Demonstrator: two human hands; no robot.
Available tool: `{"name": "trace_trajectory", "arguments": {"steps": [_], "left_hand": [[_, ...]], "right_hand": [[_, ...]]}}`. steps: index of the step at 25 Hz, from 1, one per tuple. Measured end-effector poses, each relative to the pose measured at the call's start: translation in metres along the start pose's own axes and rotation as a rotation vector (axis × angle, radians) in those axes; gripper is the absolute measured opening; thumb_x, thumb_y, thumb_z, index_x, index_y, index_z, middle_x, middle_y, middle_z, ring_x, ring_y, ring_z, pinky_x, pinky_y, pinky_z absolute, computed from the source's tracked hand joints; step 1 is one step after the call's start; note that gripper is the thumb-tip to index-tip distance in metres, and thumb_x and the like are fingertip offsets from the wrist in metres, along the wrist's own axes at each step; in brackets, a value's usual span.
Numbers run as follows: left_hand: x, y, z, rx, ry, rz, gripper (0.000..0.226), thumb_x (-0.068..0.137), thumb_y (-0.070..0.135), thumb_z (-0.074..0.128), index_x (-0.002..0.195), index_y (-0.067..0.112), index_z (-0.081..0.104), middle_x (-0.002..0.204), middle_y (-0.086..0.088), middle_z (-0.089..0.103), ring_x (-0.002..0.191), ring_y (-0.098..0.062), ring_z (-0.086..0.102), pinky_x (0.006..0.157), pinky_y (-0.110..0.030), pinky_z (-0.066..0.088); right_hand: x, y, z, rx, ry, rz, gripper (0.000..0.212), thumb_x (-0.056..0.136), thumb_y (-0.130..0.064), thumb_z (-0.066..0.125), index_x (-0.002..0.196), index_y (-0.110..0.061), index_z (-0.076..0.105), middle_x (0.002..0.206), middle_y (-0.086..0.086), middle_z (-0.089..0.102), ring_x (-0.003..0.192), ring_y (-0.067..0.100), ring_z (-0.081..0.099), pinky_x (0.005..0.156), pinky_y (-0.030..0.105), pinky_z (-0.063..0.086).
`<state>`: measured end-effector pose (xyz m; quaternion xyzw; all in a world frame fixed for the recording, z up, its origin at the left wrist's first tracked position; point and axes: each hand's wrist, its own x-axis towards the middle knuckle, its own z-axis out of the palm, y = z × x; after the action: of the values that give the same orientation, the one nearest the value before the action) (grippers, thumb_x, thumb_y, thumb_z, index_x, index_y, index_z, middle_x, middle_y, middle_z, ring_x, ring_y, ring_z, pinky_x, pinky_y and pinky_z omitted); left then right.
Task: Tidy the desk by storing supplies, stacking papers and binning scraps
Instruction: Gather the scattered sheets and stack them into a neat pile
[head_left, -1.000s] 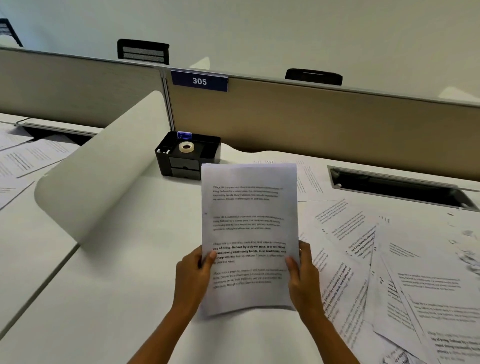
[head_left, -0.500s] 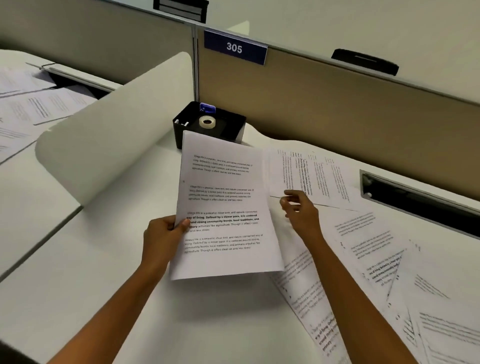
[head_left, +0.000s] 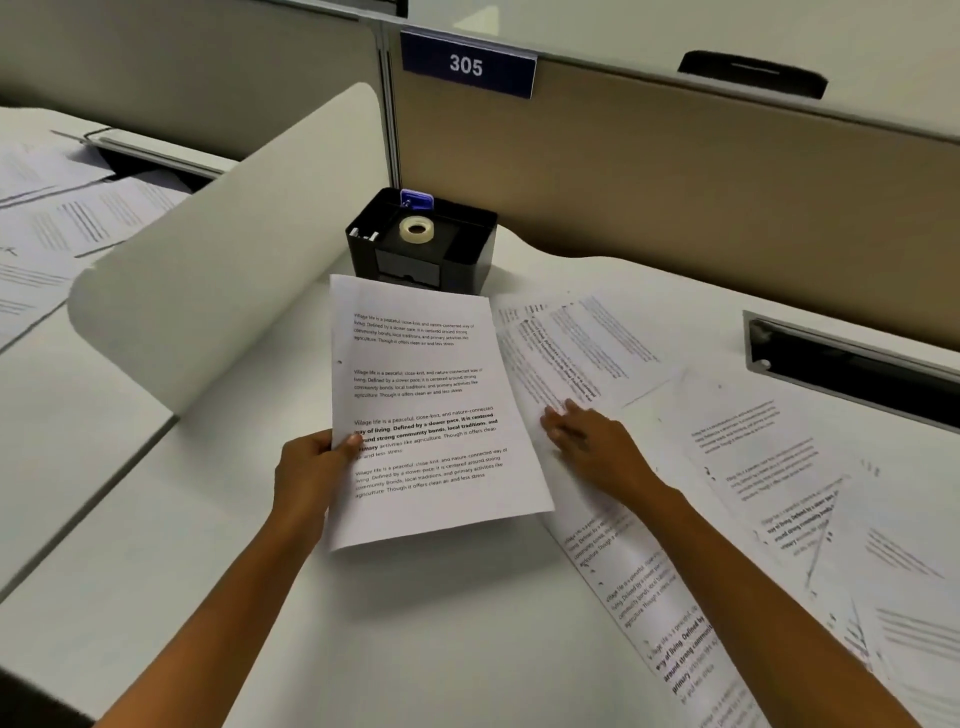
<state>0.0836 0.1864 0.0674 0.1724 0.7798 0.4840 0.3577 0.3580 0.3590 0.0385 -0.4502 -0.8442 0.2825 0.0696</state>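
Note:
My left hand (head_left: 311, 467) grips the left edge of a stack of printed papers (head_left: 431, 405), thumb on top, holding it just above the white desk (head_left: 363, 649). My right hand (head_left: 592, 447) lies with straight fingers on a loose printed sheet (head_left: 550, 353) just right of the stack. More printed sheets (head_left: 769, 467) lie scattered and overlapping across the right side of the desk. A black desk organizer (head_left: 423, 244) stands behind the stack, with a roll of clear tape (head_left: 416, 229) and a blue item (head_left: 415, 198) in it.
A curved white divider (head_left: 218, 244) rises at the left, with more papers (head_left: 67, 223) on the neighbouring desk beyond it. A beige partition (head_left: 675, 197) with a "305" label (head_left: 466, 65) closes the back. A black cable slot (head_left: 852, 374) is set into the desk at right.
My right hand let go of the stack and moved right, now resting flat on a loose sheet. The left hand alone holds the stack. The view has moved closer and lower.

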Motion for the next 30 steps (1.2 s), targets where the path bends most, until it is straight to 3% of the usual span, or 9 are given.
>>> {"name": "trace_trajectory", "arguments": {"steps": [6, 9, 11, 13, 17, 23, 26, 28, 30], "left_hand": [[-0.007, 0.001, 0.005, 0.039, -0.073, 0.0, 0.008, 0.089, 0.021, 0.06, 0.085, 0.016, 0.066, 0.083, -0.002, 0.069, 0.077, -0.027, 0.065, 0.077, -0.038, 0.051], [-0.005, 0.003, 0.014, 0.089, -0.14, 0.028, 0.011, 0.089, 0.023, 0.06, 0.093, 0.014, 0.066, 0.085, -0.003, 0.07, 0.075, -0.024, 0.066, 0.068, -0.033, 0.051], [-0.003, 0.007, 0.027, 0.14, -0.186, 0.079, 0.012, 0.09, 0.024, 0.059, 0.094, 0.014, 0.065, 0.09, -0.004, 0.07, 0.073, -0.022, 0.066, 0.062, -0.028, 0.049], [0.003, 0.016, 0.041, 0.189, -0.214, 0.141, 0.013, 0.091, 0.025, 0.057, 0.094, 0.015, 0.065, 0.093, -0.004, 0.069, 0.073, -0.019, 0.065, 0.06, -0.026, 0.048], [0.033, 0.043, 0.068, 0.342, -0.272, 0.239, 0.023, 0.091, 0.025, 0.056, 0.105, 0.01, 0.066, 0.101, -0.01, 0.07, 0.08, -0.022, 0.064, 0.067, -0.027, 0.048], [0.069, 0.06, 0.106, 0.787, -0.303, 0.421, 0.056, 0.091, 0.036, 0.054, 0.134, 0.002, 0.043, 0.144, -0.015, 0.034, 0.13, -0.029, 0.038, 0.105, -0.034, 0.034], [0.077, 0.07, 0.108, 0.901, -0.329, 0.428, 0.059, 0.091, 0.042, 0.052, 0.133, 0.004, 0.038, 0.139, -0.016, 0.041, 0.122, -0.031, 0.046, 0.095, -0.036, 0.042], [0.073, 0.075, 0.106, 0.872, -0.373, 0.402, 0.057, 0.089, 0.043, 0.054, 0.129, 0.005, 0.038, 0.133, -0.015, 0.048, 0.11, -0.031, 0.055, 0.08, -0.032, 0.047], [0.065, 0.069, 0.102, 0.812, -0.418, 0.369, 0.057, 0.088, 0.043, 0.055, 0.128, 0.008, 0.036, 0.131, -0.012, 0.051, 0.103, -0.03, 0.06, 0.072, -0.029, 0.049]], "right_hand": [[-0.073, -0.013, 0.001, 0.15, -0.064, -0.013, 0.05, 0.086, -0.057, 0.045, 0.119, -0.024, 0.063, 0.118, 0.011, 0.064, 0.129, 0.021, 0.044, 0.093, 0.015, 0.036], [-0.078, -0.026, 0.005, 0.393, 0.187, 0.069, 0.025, 0.093, -0.036, 0.047, 0.102, -0.028, 0.069, 0.087, 0.015, 0.073, 0.089, 0.023, 0.068, 0.078, 0.002, 0.042], [-0.069, -0.035, 0.014, 0.452, 0.461, 0.186, 0.019, 0.095, -0.027, 0.048, 0.105, -0.025, 0.064, 0.095, 0.001, 0.069, 0.087, 0.008, 0.065, 0.076, 0.01, 0.045], [-0.052, -0.041, 0.02, 0.448, 0.593, 0.378, 0.03, 0.094, -0.027, 0.05, 0.122, -0.015, 0.054, 0.122, 0.006, 0.057, 0.113, 0.017, 0.054, 0.091, 0.024, 0.044], [-0.017, -0.05, 0.018, 0.415, 0.49, 0.649, 0.066, 0.088, -0.026, 0.059, 0.14, -0.001, 0.027, 0.141, 0.018, 0.032, 0.129, 0.031, 0.033, 0.101, 0.037, 0.038], [0.019, -0.057, 0.008, 0.642, 0.544, 0.829, 0.052, 0.078, -0.003, 0.059, 0.124, 0.005, 0.036, 0.125, 0.023, 0.04, 0.111, 0.035, 0.048, 0.085, 0.037, 0.048], [0.027, -0.048, 0.003, 0.778, 0.588, 0.848, 0.031, 0.075, -0.003, 0.059, 0.101, -0.001, 0.043, 0.104, 0.019, 0.055, 0.086, 0.031, 0.059, 0.063, 0.032, 0.052], [0.028, -0.041, 0.0, 0.823, 0.566, 0.859, 0.025, 0.074, -0.006, 0.059, 0.095, 0.001, 0.047, 0.091, 0.016, 0.057, 0.07, 0.025, 0.055, 0.047, 0.022, 0.039], [0.028, -0.039, 0.001, 0.834, 0.519, 0.861, 0.033, 0.075, -0.012, 0.061, 0.103, 0.005, 0.052, 0.095, 0.015, 0.06, 0.077, 0.027, 0.058, 0.052, 0.024, 0.042]]}}
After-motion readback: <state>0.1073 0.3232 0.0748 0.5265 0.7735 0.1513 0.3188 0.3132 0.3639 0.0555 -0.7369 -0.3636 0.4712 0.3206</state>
